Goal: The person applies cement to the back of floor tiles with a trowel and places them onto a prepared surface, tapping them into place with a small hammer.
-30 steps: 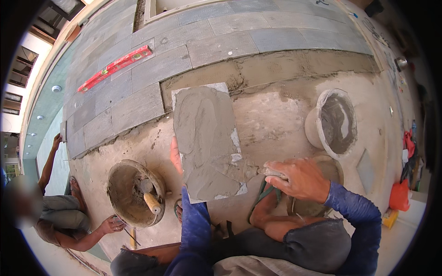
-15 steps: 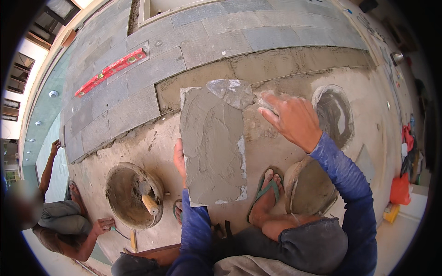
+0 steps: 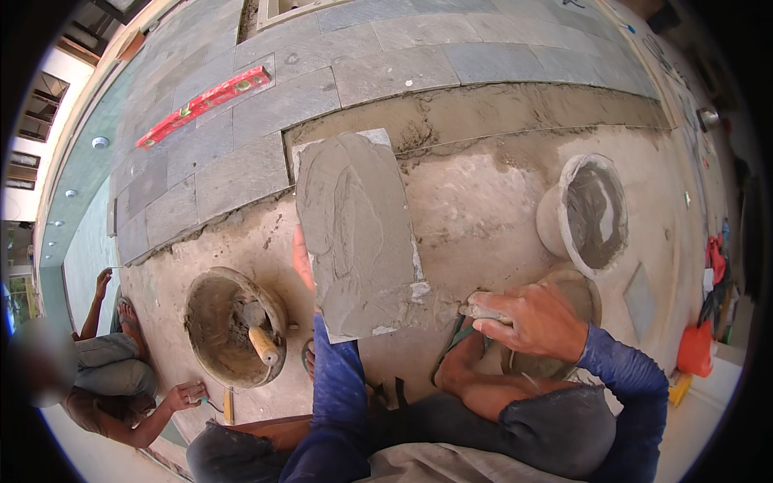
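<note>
My left hand (image 3: 303, 259) grips a rectangular stone tile (image 3: 377, 139) by its left edge, most of the fingers hidden beneath. Wet grey mortar (image 3: 354, 225) coats the tile's upper face, leaving pale bare strips along the edges. In my right hand (image 3: 543, 322) is a trowel (image 3: 443, 308), its blade smeared with mortar and lying at the tile's near right edge. Below the right hand a mortar bucket (image 3: 576, 290) is partly hidden. Beyond the tile runs a bed of spread mortar (image 3: 475, 113) with a string line along it.
Laid grey paving (image 3: 394, 72) bears a red spirit level (image 3: 205, 105). A mortar bucket (image 3: 197, 298) with a wooden-handled trowel (image 3: 262, 344) stands left, another bucket (image 3: 554, 221) right. A loose tile (image 3: 640, 302) lies far right. A co-worker (image 3: 121, 378) crouches at left.
The trowel has come from the tile's far right corner toward me, down to its near right edge. The tile has shifted slightly left and away.
</note>
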Demonstrator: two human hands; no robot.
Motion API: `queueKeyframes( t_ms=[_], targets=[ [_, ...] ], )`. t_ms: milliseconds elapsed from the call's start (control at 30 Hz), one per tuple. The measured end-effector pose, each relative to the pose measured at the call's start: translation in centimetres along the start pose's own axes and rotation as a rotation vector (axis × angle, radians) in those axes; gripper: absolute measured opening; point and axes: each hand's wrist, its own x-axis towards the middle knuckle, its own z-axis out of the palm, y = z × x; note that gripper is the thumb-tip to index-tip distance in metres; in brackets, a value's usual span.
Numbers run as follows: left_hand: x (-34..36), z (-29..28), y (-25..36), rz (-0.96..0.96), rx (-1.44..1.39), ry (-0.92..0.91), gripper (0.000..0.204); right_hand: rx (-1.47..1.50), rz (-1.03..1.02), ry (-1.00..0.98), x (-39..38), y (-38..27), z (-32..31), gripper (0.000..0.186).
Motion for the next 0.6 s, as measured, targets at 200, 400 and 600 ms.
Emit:
queueKeyframes(
  t_ms=[200, 400, 600],
  targets=[
    [1.4, -4.2, 0.4, -0.173, 0.007, -0.102, 0.053, 0.028, -0.045, 0.284, 5.9, 1.8, -2.9, 0.045],
    [0.3, -1.2, -0.4, -0.314, -0.205, -0.108, 0.057, 0.047, -0.073, 0.376, 12.0, 4.5, -4.1, 0.050],
    [-1.1, 0.9, 0.7, -0.118, 0.276, -0.075, 0.058, 0.071, -0.185, 0.141, 10.1, 1.6, -1.5, 0.049]
  ],
)
